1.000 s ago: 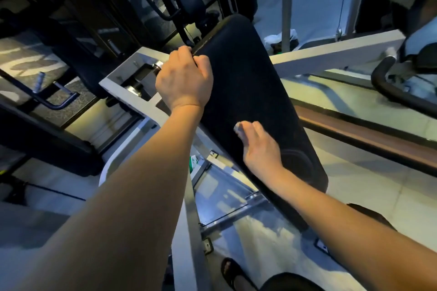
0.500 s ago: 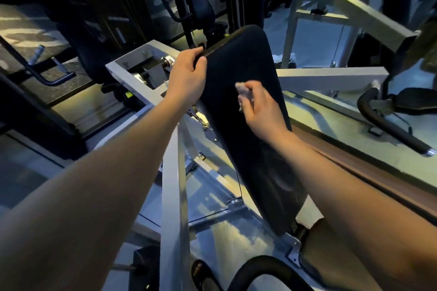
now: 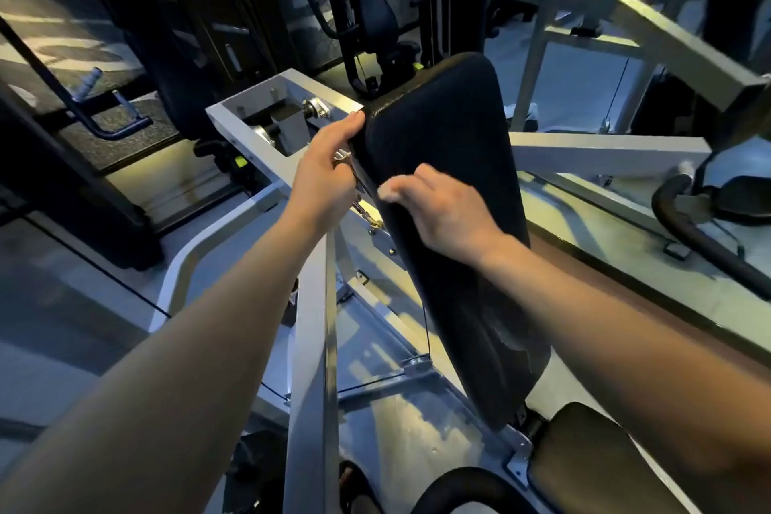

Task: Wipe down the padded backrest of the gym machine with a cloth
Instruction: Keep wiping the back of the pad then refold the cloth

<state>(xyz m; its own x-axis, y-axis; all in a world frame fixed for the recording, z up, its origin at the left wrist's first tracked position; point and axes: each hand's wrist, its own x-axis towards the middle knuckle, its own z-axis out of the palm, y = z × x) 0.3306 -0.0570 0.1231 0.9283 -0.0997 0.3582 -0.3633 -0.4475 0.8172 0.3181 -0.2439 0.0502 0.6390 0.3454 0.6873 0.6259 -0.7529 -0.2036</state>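
We find the backrest (image 3: pixel 442 117) bare above and below the right hand (image 3: pixel 446 217) and its cloth (image 3: pixel 388 191), so a hand could slide either way along it. At its left edge the left hand (image 3: pixel 325 179) and a grey frame post (image 3: pixel 311 367) crowd the gap. A grey crossbar (image 3: pixel 605 156) juts from behind the right edge, and the seat (image 3: pixel 584 459) closes off the foot.

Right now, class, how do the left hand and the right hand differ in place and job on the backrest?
The left hand grips the backrest's side edge; the right hand lies on its front face. The right hand holds a white cloth; the left hand holds none. Both touch the backrest.
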